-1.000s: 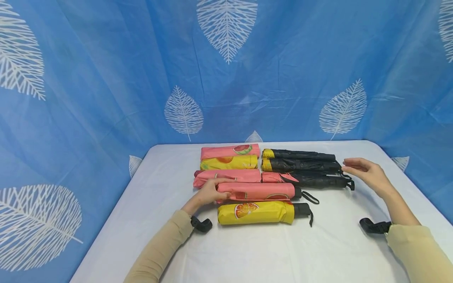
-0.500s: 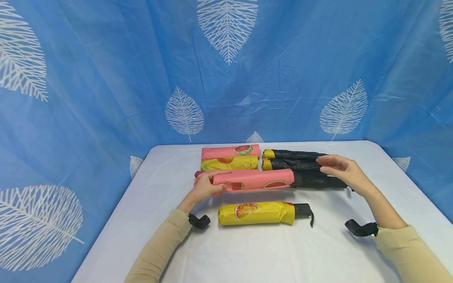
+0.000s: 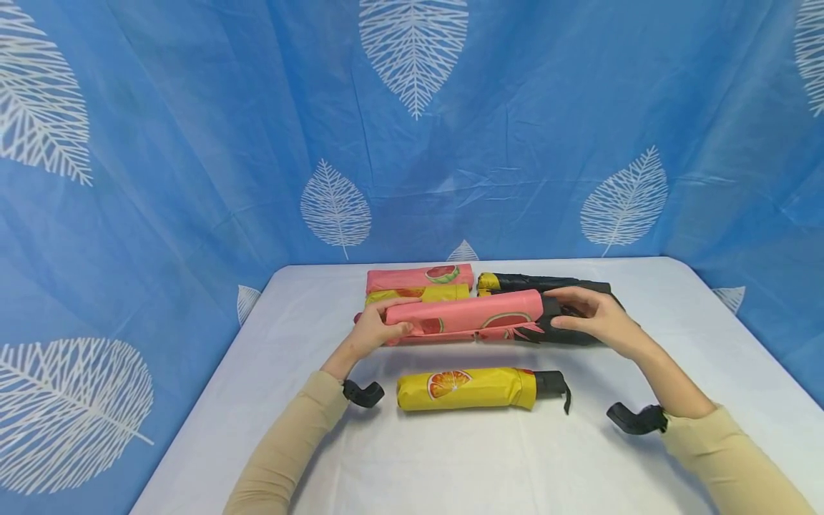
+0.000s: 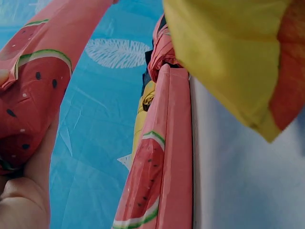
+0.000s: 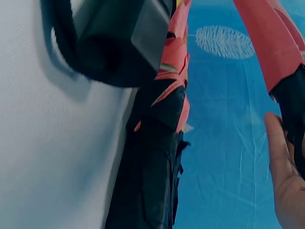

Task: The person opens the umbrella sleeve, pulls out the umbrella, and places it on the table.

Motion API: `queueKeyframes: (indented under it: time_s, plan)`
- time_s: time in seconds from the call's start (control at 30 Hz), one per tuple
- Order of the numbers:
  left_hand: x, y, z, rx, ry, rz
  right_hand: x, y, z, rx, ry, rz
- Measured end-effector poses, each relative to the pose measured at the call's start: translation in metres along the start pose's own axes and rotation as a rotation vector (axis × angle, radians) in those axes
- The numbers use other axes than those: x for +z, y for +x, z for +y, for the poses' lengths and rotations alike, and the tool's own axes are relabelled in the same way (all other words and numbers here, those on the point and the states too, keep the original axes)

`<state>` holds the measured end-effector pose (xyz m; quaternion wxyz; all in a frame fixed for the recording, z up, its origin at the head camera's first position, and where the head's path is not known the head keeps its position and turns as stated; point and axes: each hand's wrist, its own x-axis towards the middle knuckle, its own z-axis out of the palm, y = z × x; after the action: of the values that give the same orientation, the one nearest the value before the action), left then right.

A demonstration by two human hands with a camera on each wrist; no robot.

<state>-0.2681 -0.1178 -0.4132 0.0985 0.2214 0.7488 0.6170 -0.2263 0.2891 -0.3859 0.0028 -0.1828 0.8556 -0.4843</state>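
White table (image 3: 450,458), left hand (image 3: 370,332) and right hand (image 3: 595,318) fingers gripping pink umbrella (image 3: 470,315), its handle hidden

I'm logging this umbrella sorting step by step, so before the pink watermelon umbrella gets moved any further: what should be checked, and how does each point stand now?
1. Left hand grips the cloth end of the pink watermelon umbrella: ok.
2. Right hand holds its black handle end: ok, though the head view hides part of the finger wrap.
3. Umbrella lifted off the white table, roughly level: ok.
4. Umbrella stays folded, sleeve on: ok.
5. Yellow orange-print umbrella lies apart, in front of both hands: ok.
6. Room on the stacked umbrellas behind it: cannot tell.
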Motion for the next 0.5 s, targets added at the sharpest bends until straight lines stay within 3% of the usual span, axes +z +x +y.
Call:
queueKeyframes:
  time_s: [0.3, 0.5]
  plan:
    - [0.0, 0.004, -0.002, 0.022, -0.043, -0.042, 0.01, 0.003, -0.001, -0.034, -0.02, 0.031]
    - [-0.002, 0.003, -0.002, 0.036, -0.059, -0.091, 0.014, 0.003, 0.002, 0.042, -0.037, 0.071]
